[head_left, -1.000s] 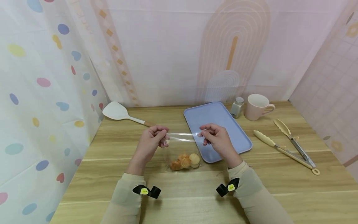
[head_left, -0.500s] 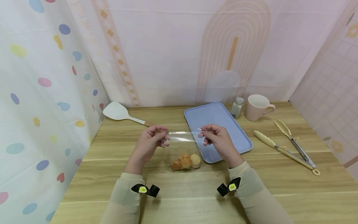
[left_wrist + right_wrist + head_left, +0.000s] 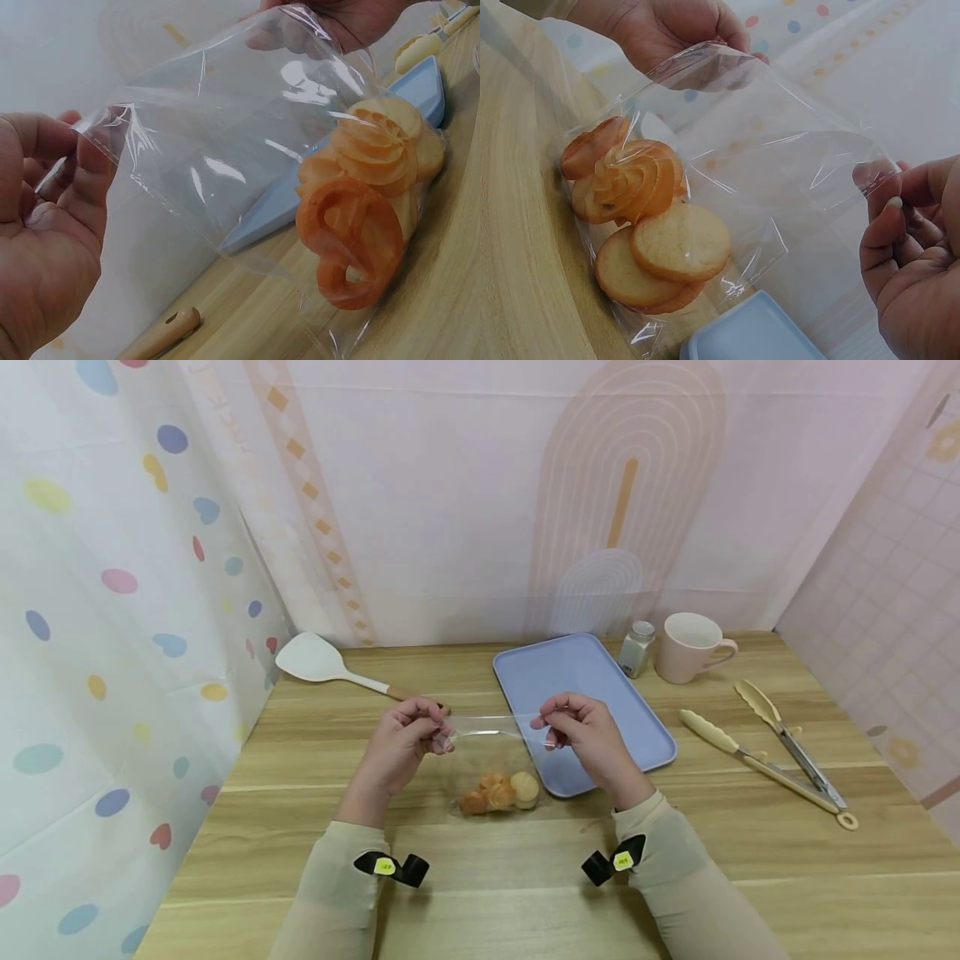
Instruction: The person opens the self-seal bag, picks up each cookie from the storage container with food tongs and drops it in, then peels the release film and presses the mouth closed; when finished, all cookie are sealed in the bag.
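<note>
A clear plastic bag (image 3: 487, 756) hangs upright between both hands, its bottom at the wooden table. My left hand (image 3: 397, 743) pinches one top corner between thumb and fingers. The opposite top corner is pinched by my right hand (image 3: 588, 735). Several cookies lie at the bottom of the bag: a pretzel-shaped one (image 3: 349, 244), a swirled one (image 3: 641, 180) and round pale ones (image 3: 682, 241). In both wrist views the bag's top edge is stretched across from hand to hand.
Behind the right hand lies a blue tray (image 3: 577, 668). A white spatula (image 3: 311, 657) is at the back left. A glass shaker (image 3: 636, 649), a pink mug (image 3: 686, 647) and tongs (image 3: 780, 764) stand or lie on the right of the table (image 3: 480, 893).
Both hands hold nearly the same places. The bag's top edge has shifted slightly and its shine has changed. The cookies have barely moved.
</note>
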`<state>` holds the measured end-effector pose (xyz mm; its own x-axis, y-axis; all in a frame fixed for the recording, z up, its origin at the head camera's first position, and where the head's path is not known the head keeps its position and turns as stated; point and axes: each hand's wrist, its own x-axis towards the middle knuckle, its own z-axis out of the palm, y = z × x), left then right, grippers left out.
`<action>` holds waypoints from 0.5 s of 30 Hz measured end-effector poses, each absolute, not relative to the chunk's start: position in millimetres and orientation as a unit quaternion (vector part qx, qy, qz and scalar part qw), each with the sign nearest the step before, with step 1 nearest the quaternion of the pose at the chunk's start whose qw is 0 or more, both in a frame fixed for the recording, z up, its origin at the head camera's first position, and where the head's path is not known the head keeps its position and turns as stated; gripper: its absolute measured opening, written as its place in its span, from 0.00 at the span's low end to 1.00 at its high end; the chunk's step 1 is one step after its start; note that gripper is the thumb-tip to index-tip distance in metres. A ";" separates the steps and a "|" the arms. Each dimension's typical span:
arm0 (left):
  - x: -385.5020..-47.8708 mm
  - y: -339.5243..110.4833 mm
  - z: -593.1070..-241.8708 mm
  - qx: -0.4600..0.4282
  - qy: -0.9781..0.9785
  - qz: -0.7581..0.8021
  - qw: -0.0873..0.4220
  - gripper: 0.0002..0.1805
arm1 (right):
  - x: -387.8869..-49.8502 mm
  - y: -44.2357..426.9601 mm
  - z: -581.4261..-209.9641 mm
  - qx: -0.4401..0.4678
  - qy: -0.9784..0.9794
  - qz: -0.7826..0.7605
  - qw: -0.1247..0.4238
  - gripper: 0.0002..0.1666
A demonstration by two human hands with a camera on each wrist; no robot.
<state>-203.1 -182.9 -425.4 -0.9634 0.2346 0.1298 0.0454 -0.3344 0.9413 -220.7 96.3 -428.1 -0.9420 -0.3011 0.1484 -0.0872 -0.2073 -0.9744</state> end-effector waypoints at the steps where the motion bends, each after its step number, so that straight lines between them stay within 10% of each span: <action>1: -203.0 -183.0 -425.6 0.127 0.571 0.809 0.057 0.13 | -220.6 96.1 -428.1 -0.158 0.623 -0.763 0.071 0.05; 15: -199.3 -177.4 -423.9 0.144 0.608 0.781 -0.004 0.10 | -218.0 93.3 -426.7 -0.169 0.609 -0.773 0.056 0.09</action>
